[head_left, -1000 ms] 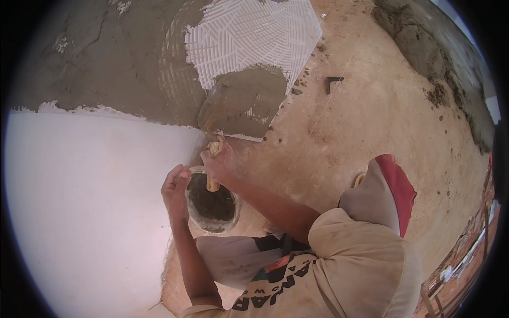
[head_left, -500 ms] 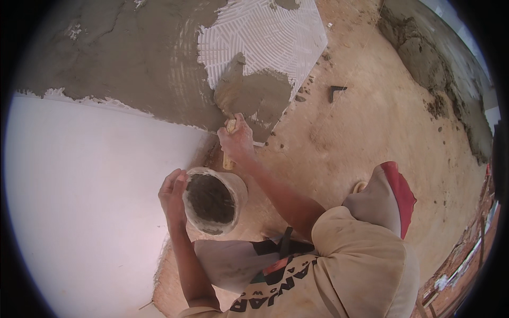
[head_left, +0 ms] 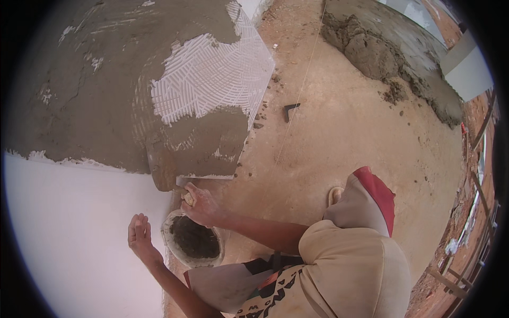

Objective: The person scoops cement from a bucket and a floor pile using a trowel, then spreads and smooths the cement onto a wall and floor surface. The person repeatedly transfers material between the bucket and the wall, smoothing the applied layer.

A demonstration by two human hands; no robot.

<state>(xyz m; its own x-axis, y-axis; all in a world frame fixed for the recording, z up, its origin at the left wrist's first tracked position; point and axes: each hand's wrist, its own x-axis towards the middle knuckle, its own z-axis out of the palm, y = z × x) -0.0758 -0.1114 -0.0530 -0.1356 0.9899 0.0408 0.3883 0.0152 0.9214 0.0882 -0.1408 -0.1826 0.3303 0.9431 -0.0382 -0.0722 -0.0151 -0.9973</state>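
Observation:
My right hand point(head_left: 202, 205) is closed round the handle of a mortar-covered trowel point(head_left: 163, 168). Its blade lies at the lower edge of the grey mortar point(head_left: 207, 140) spread over a white slab with a ridged face point(head_left: 212, 74). Just below that hand stands a round bucket point(head_left: 170, 253) with grey mortar inside, its far rim partly behind the hand. Left of the bucket, my left hand point(head_left: 140, 236) is raised with nothing in it, fingers stretched and slightly bent, in front of the smooth white surface.
A smooth white surface point(head_left: 79, 228) fills the lower left. To the right spreads a tan floor point(head_left: 366, 132) with mortar crumbs, a small black angle piece point(head_left: 289, 111) and a thin string. A heap of wet mortar point(head_left: 371, 47) lies at the far right. Wooden poles stand beyond the right edge.
My right hand has drawn the trowel leftward, to the mortar's lower edge above the bucket. My left hand has come off the bucket's rim. The whole view has shifted.

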